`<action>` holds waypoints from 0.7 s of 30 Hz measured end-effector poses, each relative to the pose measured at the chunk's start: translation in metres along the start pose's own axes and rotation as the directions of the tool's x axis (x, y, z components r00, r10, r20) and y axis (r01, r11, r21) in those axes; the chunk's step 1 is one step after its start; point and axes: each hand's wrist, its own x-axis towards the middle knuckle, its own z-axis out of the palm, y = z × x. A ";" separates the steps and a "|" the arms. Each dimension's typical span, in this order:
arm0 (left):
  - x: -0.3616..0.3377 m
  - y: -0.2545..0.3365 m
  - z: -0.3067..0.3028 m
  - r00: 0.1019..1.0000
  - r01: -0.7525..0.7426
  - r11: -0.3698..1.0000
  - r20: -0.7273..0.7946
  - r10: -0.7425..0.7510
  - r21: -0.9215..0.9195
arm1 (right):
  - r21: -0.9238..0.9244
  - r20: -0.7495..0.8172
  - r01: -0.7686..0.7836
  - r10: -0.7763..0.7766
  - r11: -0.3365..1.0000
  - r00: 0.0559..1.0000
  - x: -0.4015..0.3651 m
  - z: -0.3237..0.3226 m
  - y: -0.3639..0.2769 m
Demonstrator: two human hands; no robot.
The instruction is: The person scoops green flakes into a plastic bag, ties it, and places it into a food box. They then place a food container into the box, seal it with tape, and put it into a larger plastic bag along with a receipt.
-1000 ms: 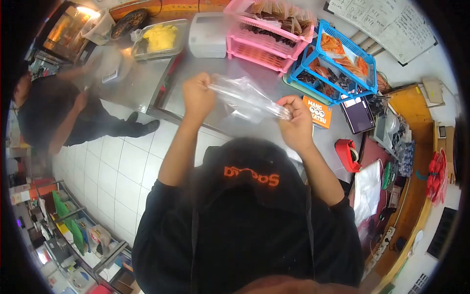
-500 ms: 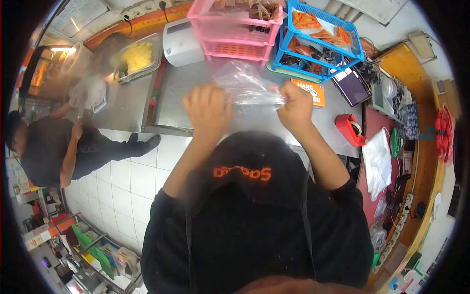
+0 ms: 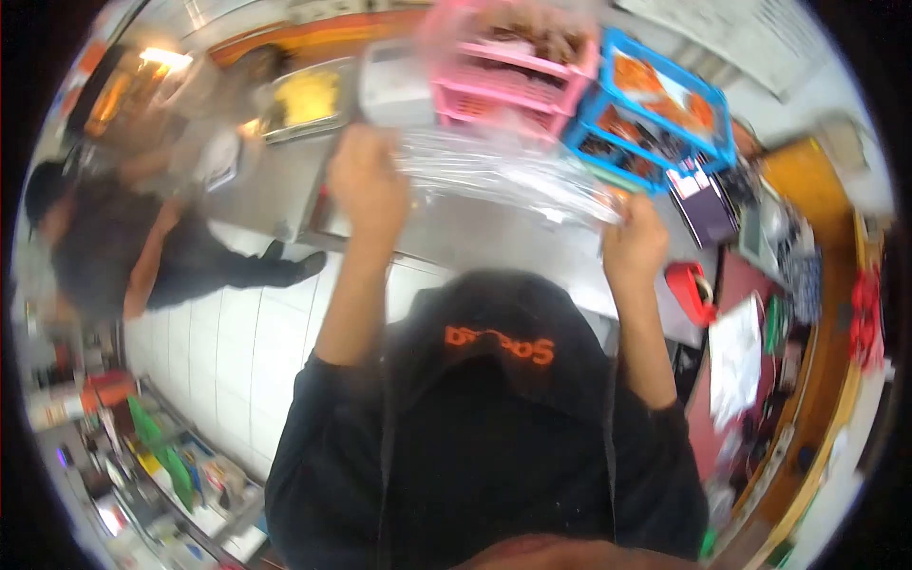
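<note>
A clear plastic bag [image 3: 503, 176] is stretched sideways above the steel counter [image 3: 456, 228]. Its left end is gripped in my left hand [image 3: 369, 176], whose fingers are closed and somewhat blurred. My right hand [image 3: 635, 233] is closed on the bag's other end, lower and to the right. Behind the bag stand pink stacked baskets [image 3: 508, 81] holding brown packed items. Just right of them are blue stacked baskets [image 3: 655, 104] with orange and dark packs.
A co-worker [image 3: 114, 237] in dark clothes stands at the left, near a tray of yellow food [image 3: 309, 98]. On the right are a red tape dispenser [image 3: 691, 294], a dark tablet [image 3: 703, 204] and a white plastic sheet [image 3: 734, 361].
My hands have moved apart, pulling the bag into a longer, tauter band. The whole view has shifted, with the counter and baskets now farther right. An orange card is no longer visible.
</note>
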 end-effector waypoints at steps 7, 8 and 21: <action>-0.032 0.082 0.015 0.906 -0.216 0.889 0.255 0.337 -0.404 | 0.057 -0.141 0.274 -0.264 0.960 0.954 0.030 0.000 -0.028; -0.033 0.072 0.017 0.915 -0.212 0.898 0.243 0.321 -0.386 | 0.203 0.064 0.186 -0.203 0.961 0.977 0.030 0.003 -0.019; -0.098 0.061 0.054 0.704 -0.116 0.763 0.489 0.515 -0.636 | 0.535 0.262 -0.149 0.004 0.831 0.965 0.030 0.002 0.001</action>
